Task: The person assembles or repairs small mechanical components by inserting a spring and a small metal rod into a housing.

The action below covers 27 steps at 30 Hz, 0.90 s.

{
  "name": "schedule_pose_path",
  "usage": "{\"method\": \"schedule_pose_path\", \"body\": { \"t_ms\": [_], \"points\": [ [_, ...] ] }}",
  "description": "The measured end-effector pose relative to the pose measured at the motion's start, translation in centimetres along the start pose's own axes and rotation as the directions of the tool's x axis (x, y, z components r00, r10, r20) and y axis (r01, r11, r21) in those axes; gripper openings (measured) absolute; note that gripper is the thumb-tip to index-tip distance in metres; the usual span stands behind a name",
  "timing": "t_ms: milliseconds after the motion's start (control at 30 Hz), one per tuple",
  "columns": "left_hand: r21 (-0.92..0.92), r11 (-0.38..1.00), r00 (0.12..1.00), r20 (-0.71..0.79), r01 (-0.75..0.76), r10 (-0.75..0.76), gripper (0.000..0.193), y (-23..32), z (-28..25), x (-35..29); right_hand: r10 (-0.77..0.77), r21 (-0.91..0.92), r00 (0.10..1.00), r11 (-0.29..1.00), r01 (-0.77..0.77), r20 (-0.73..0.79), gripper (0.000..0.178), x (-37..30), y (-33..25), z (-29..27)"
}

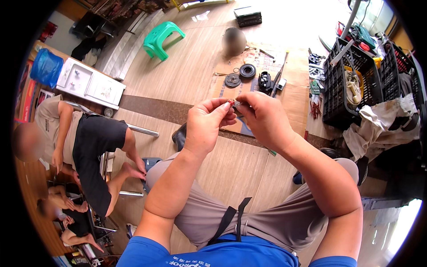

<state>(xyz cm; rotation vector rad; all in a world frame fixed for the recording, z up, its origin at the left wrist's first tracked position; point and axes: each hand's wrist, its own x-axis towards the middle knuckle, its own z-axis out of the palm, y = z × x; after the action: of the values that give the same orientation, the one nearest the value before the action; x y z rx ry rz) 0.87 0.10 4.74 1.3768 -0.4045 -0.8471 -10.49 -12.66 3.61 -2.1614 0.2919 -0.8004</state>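
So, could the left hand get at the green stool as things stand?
Probably not from this seat: the green stool looks well beyond the left hand, with a stretch of floor between, and that hand's fingers are busy pinching a small piece.

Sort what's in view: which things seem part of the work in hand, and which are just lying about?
Likely part of the work:
small red-and-silvery piece, held between the left hand and right hand
thick black ring-shaped part
dark grey round part
flattened brown cardboard sheet under both

Apparently just lying about:
green plastic stool
crumpled off-white cloth
small black rectangular box
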Motion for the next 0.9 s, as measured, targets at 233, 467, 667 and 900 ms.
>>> {"method": "schedule_pose_path", "body": {
  "t_ms": [233, 467, 667, 900],
  "points": [
    [0.047, 0.999, 1.000, -0.015, -0.015, 0.015, 0.016, -0.16, 0.52, -0.19, 0.007, -0.136, 0.997, 0.991, 0.003, 0.073, 0.014, -0.27, -0.06, 0.14],
    [0.050, 0.999, 1.000, -0.019, -0.016, 0.017, 0.015, -0.47, 0.65, -0.22, -0.016, -0.213, 0.995, 0.976, 0.037, 0.101, 0.009, -0.35, 0.18, 0.04],
    [0.027, 1.000, 1.000, -0.008, -0.010, 0.010, 0.015, -0.41, 0.51, -0.29, -0.031, -0.221, 0.994, 0.974, 0.054, 0.105, 0.008, -0.23, 0.60, 0.15],
    [0.052, 0.999, 1.000, 0.016, 0.000, -0.001, 0.016, -0.35, 0.29, -0.35, -0.003, -0.181, 0.994, 0.983, 0.023, 0.107, 0.009, -0.04, 0.65, -0.21]
  ]
}}
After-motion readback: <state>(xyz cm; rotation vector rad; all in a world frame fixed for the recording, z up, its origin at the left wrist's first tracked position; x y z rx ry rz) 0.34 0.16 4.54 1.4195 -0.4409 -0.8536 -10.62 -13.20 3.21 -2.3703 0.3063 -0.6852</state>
